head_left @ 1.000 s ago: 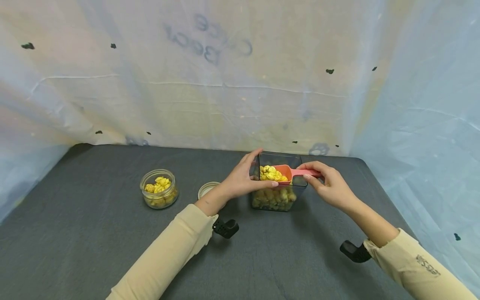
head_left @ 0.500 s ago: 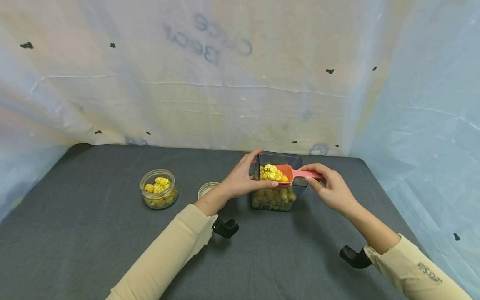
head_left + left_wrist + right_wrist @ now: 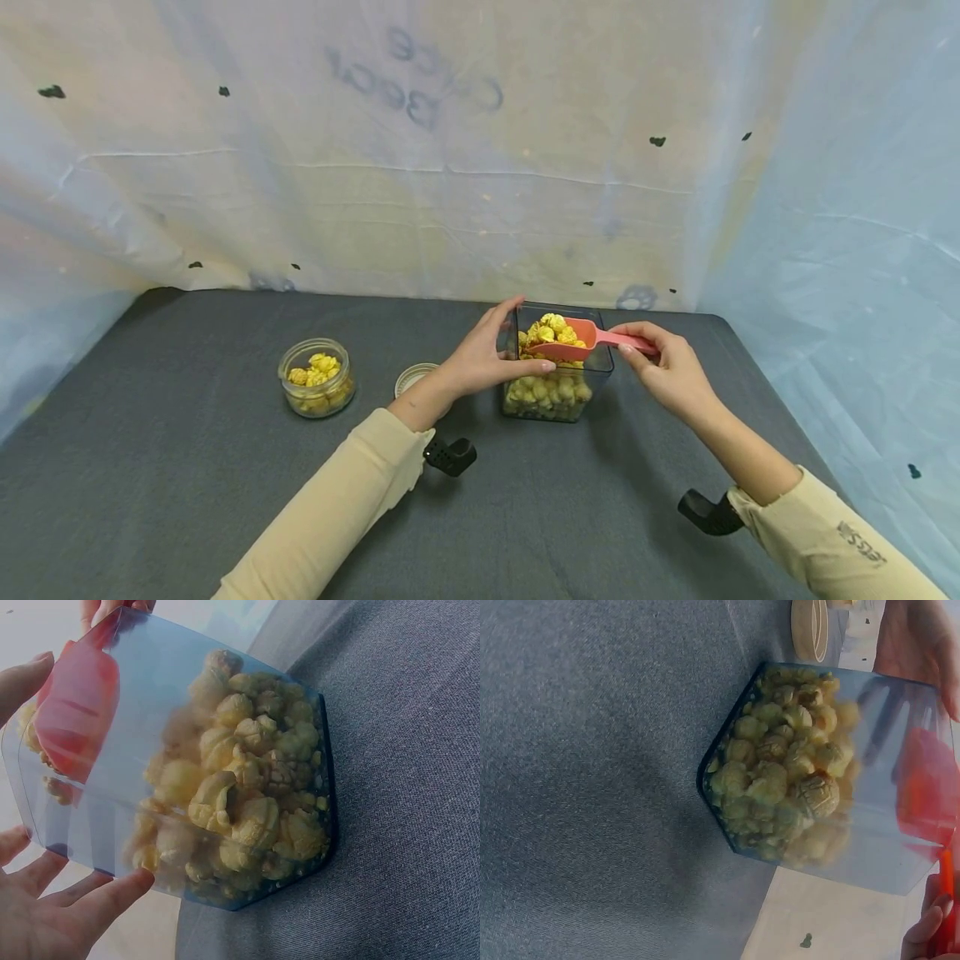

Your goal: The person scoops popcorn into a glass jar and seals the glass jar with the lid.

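Observation:
In the head view, my left hand (image 3: pixel 476 358) grips the left side of a clear square plastic container (image 3: pixel 597 382), its thumb along the front rim. The left wrist view shows its fingers spread against the wall. Popcorn (image 3: pixel 247 787) fills roughly the lower half of the container. My right hand (image 3: pixel 669 367) pinches the handle of a coral-pink scoop (image 3: pixel 564 352) from the right. Yellow popcorn (image 3: pixel 553 330) is heaped in the scoop's bowl, which sits at the container's mouth. In the right wrist view, the scoop (image 3: pixel 926 791) shows through the upper wall.
An uncovered round glass jar (image 3: pixel 315 342) with yellow popcorn (image 3: pixel 318 369) inside stands to the left on the grey cloth-covered table (image 3: pixel 187 467). A round lid (image 3: pixel 415 375) lies between the jar and the container, partly behind my left wrist. Plastic sheeting (image 3: pixel 465 233) hangs behind the table.
My right hand has raised the scoop and drawn it slightly right, lifting its popcorn from inside the container to the rim. My left hand stays on the container.

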`<state>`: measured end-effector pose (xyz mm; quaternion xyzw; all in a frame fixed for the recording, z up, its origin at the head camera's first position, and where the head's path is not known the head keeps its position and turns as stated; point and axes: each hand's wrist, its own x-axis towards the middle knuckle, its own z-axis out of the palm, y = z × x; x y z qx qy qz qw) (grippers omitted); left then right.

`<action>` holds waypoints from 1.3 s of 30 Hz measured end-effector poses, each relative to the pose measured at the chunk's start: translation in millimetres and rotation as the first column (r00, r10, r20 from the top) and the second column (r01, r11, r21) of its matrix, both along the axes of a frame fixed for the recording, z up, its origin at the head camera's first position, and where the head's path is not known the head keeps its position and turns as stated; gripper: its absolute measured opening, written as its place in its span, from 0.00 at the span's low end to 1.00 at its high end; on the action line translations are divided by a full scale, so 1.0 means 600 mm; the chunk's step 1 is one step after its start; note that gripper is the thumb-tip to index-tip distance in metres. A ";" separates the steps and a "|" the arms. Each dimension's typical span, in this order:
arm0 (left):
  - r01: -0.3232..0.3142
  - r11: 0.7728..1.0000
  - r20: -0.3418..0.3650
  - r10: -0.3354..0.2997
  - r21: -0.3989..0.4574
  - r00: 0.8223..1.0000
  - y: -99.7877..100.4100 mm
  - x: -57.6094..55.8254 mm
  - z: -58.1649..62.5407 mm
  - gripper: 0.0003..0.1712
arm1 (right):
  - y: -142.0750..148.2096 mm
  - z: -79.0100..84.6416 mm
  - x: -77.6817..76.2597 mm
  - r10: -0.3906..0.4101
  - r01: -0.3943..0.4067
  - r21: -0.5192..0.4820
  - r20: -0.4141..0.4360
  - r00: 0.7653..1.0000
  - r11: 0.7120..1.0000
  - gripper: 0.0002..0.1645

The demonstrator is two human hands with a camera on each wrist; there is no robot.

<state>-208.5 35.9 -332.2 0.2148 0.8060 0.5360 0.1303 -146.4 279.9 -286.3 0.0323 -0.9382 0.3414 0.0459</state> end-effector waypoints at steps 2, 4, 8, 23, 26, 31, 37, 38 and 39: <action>0.000 1.000 0.001 0.000 0.003 1.000 0.000 0.000 0.000 0.56 | 0.001 -0.002 0.000 -0.001 0.001 0.000 -0.010 1.000 1.000 0.16; -0.001 1.000 0.000 0.001 0.004 1.000 0.000 0.000 -0.001 0.56 | 0.001 -0.005 0.001 -0.003 0.003 -0.008 -0.019 1.000 1.000 0.16; -0.005 1.000 0.000 0.005 -0.002 1.000 0.001 -0.001 -0.001 0.56 | 0.000 -0.011 0.004 -0.010 0.009 -0.036 -0.030 0.999 0.999 0.15; -0.072 0.991 -0.116 0.059 -0.110 0.992 -0.014 0.022 0.011 0.54 | -0.009 -0.015 0.027 -0.001 -0.042 -0.256 -0.163 0.987 0.966 0.15; -0.097 0.991 -0.114 0.086 -0.090 0.990 -0.020 0.027 0.015 0.53 | -0.010 -0.014 0.029 -0.001 -0.047 -0.266 -0.178 0.984 0.963 0.15; -0.113 0.991 -0.165 0.099 -0.076 0.981 -0.040 0.031 0.018 0.50 | -0.014 -0.012 0.029 -0.012 -0.037 -0.276 -0.173 0.985 0.960 0.16; -0.126 0.988 -0.266 0.099 -0.085 0.959 -0.077 0.035 0.019 0.46 | -0.024 -0.007 0.031 0.002 -0.063 -0.315 -0.189 0.982 0.947 0.15; -0.132 0.988 -0.284 0.103 -0.086 0.953 -0.084 0.036 0.018 0.45 | -0.026 -0.007 0.032 0.006 -0.069 -0.323 -0.191 0.982 0.944 0.15; -0.139 0.986 -0.301 0.107 -0.090 0.948 -0.090 0.037 0.019 0.44 | -0.028 -0.007 0.032 0.010 -0.075 -0.334 -0.192 0.981 0.940 0.15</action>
